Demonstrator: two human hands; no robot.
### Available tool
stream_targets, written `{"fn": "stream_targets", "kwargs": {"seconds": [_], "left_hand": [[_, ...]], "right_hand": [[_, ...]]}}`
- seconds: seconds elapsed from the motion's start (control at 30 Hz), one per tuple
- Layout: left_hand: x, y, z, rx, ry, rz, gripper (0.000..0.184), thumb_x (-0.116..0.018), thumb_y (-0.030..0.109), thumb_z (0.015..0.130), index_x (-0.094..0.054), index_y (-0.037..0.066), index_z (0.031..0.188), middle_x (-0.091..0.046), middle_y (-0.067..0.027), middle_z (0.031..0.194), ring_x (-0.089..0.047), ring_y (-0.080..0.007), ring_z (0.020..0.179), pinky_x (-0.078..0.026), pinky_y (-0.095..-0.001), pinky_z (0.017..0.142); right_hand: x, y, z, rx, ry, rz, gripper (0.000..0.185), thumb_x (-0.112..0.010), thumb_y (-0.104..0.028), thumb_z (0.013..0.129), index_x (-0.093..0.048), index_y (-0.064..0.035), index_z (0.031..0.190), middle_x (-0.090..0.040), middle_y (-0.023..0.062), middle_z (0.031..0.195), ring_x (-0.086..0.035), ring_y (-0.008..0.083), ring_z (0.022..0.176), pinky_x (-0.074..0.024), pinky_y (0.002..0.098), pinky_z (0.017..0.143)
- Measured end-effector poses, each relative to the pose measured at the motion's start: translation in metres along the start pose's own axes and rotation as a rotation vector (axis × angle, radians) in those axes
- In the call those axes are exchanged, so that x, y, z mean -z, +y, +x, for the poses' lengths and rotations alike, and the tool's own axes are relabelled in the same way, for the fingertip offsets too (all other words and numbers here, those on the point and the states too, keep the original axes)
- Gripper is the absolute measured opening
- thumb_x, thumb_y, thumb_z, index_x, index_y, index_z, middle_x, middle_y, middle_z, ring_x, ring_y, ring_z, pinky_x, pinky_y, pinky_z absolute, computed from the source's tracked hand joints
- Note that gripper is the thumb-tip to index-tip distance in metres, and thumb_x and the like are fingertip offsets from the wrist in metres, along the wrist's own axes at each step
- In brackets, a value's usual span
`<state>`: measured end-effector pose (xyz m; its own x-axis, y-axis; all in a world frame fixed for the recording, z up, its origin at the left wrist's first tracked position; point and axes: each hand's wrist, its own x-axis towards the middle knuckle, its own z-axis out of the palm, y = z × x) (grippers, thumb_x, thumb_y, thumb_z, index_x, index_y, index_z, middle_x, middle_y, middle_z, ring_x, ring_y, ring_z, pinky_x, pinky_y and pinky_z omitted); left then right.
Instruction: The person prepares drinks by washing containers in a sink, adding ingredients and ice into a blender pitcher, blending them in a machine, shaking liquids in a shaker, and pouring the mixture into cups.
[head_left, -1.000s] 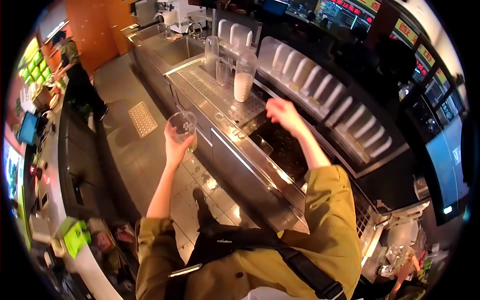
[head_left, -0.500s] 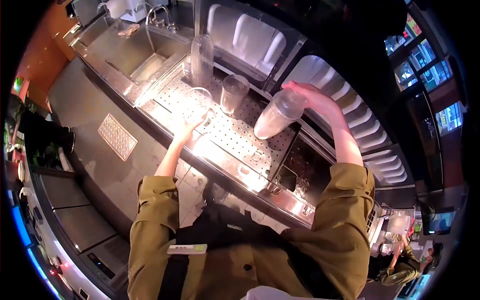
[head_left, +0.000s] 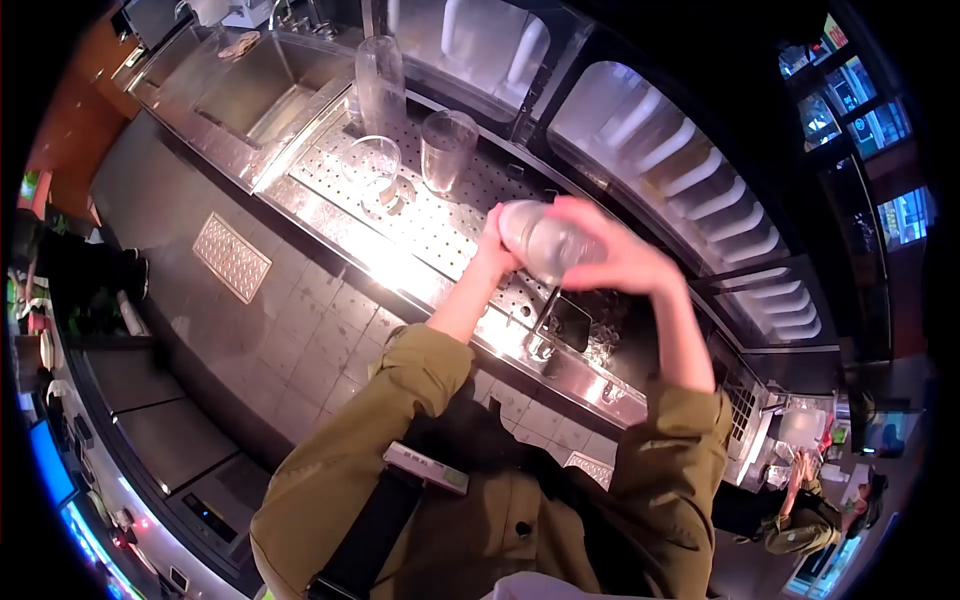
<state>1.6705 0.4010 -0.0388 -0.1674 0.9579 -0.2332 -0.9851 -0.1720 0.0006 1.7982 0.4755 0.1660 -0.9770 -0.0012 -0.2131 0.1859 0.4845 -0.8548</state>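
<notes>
Between my two hands is a clear plastic cup-like container [head_left: 548, 243], tilted above the perforated metal drain board [head_left: 440, 228]. My left hand [head_left: 494, 245] is wrapped around its left end. Slightly blurred, my right hand [head_left: 632, 250] grips the other end with curved fingers. Whether a lid covers the container cannot be made out. Left of my hands, a clear cup [head_left: 372, 160] stands on the board. Behind it are another clear cup [head_left: 448, 150] and a tall clear container [head_left: 380, 85].
A steel sink [head_left: 262, 105] with a tap [head_left: 300, 20] adjoins the board on the left. A dark recessed bin [head_left: 570, 325] lies at right. White-handled compartments [head_left: 690, 170] line the back. Another person [head_left: 800, 515] works at far right, and a metal floor grate [head_left: 231, 257] lies left.
My left hand has left the clear cup at left and moved right onto the container. My right hand has brought the container down and toward me, lifting it off the drain board.
</notes>
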Motion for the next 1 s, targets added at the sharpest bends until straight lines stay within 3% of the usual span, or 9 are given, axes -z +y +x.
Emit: {"fn": "stream_targets", "kwargs": {"seconds": [0.17,0.27,0.3,0.4,0.57,0.67,0.8,0.87,1.0], "left_hand": [[-0.085,-0.013,-0.119,-0.440,0.355,0.216,0.064,-0.054,0.045,0.078,-0.037,0.004,0.123,-0.046,-0.0136,0.119,-0.044,-0.0291,0.111,-0.035,-0.0432,0.096],[-0.126,0.004,-0.203,-0.881,-0.015,0.445,0.060,-0.051,0.044,0.079,-0.039,0.003,0.121,-0.051,-0.0140,0.112,-0.050,-0.0250,0.102,-0.041,-0.0373,0.090],[-0.125,0.035,-0.218,-0.810,-0.180,0.532,0.057,-0.050,0.044,0.079,-0.042,0.003,0.118,-0.052,-0.0135,0.109,-0.051,-0.0247,0.100,-0.042,-0.0368,0.088],[-0.146,0.108,-0.240,-0.914,0.062,0.670,0.057,-0.049,0.045,0.079,-0.043,0.002,0.116,-0.053,-0.0137,0.107,-0.052,-0.0241,0.098,-0.043,-0.0365,0.087],[-0.175,0.038,-0.289,-1.085,-0.090,0.715,0.056,-0.048,0.045,0.078,-0.046,0.001,0.113,-0.055,-0.0140,0.105,-0.054,-0.0232,0.095,-0.044,-0.0359,0.084],[-0.173,0.115,-0.296,-1.000,0.064,0.757,0.056,-0.047,0.046,0.077,-0.047,0.001,0.111,-0.056,-0.0142,0.103,-0.055,-0.0226,0.093,-0.045,-0.0356,0.082],[-0.197,0.039,-0.311,-1.196,-0.007,0.649,0.048,-0.043,0.042,0.081,-0.052,0.000,0.101,-0.059,-0.0119,0.093,-0.057,-0.0192,0.083,-0.047,-0.0316,0.073],[-0.164,0.121,-0.317,-0.903,-0.109,0.756,0.039,-0.042,0.032,0.084,-0.053,0.001,0.105,-0.058,-0.0117,0.098,-0.058,-0.0213,0.086,-0.048,-0.0323,0.074],[-0.181,0.158,-0.336,-0.976,0.039,0.599,0.030,-0.045,0.025,0.084,-0.052,0.000,0.100,-0.058,-0.0084,0.090,-0.057,-0.0189,0.080,-0.048,-0.0294,0.070]], "right_hand": [[-0.108,-0.002,-0.095,0.427,0.351,-0.069,0.094,-0.079,-0.037,0.053,-0.032,-0.0137,0.131,-0.003,0.0235,0.138,-0.008,0.0415,0.128,-0.0167,0.0500,0.101],[-0.148,-0.010,-0.074,0.793,0.270,0.109,0.085,-0.075,-0.035,0.058,-0.033,-0.0154,0.130,-0.001,0.0265,0.137,-0.008,0.0458,0.126,-0.0189,0.0537,0.098],[-0.154,-0.014,-0.042,0.859,0.275,0.185,0.079,-0.072,-0.033,0.062,-0.033,-0.0179,0.130,-0.002,0.0270,0.137,-0.011,0.0459,0.125,-0.0212,0.0549,0.097],[-0.178,-0.024,-0.017,0.996,0.281,0.265,0.063,-0.064,-0.034,0.070,-0.038,-0.0185,0.126,-0.006,0.0276,0.136,-0.015,0.0477,0.123,-0.0237,0.0570,0.095],[-0.187,-0.063,-0.004,1.422,0.494,0.039,0.060,-0.064,-0.029,0.065,-0.045,-0.0147,0.120,-0.016,0.0246,0.134,-0.023,0.0492,0.119,-0.0261,0.0526,0.097],[-0.193,-0.081,0.013,1.118,0.291,0.379,0.060,-0.066,-0.025,0.062,-0.048,-0.0184,0.118,-0.017,0.0234,0.133,-0.026,0.0440,0.120,-0.0259,0.0540,0.096],[-0.194,-0.095,-0.001,1.314,0.432,-0.022,0.061,-0.066,-0.027,0.061,-0.048,-0.0135,0.117,-0.019,0.0237,0.131,-0.039,0.0353,0.113,-0.0369,0.0451,0.092],[-0.212,-0.102,-0.010,1.347,0.466,-0.113,0.054,-0.059,-0.033,0.067,-0.049,-0.0125,0.116,-0.024,0.0236,0.129,-0.043,0.0350,0.110,-0.0362,0.0466,0.092],[-0.216,-0.125,0.012,1.459,0.512,-0.129,0.044,-0.038,-0.043,0.085,-0.049,-0.0136,0.117,-0.033,0.0228,0.126,-0.040,0.0387,0.113,-0.0287,0.0531,0.095]]}}
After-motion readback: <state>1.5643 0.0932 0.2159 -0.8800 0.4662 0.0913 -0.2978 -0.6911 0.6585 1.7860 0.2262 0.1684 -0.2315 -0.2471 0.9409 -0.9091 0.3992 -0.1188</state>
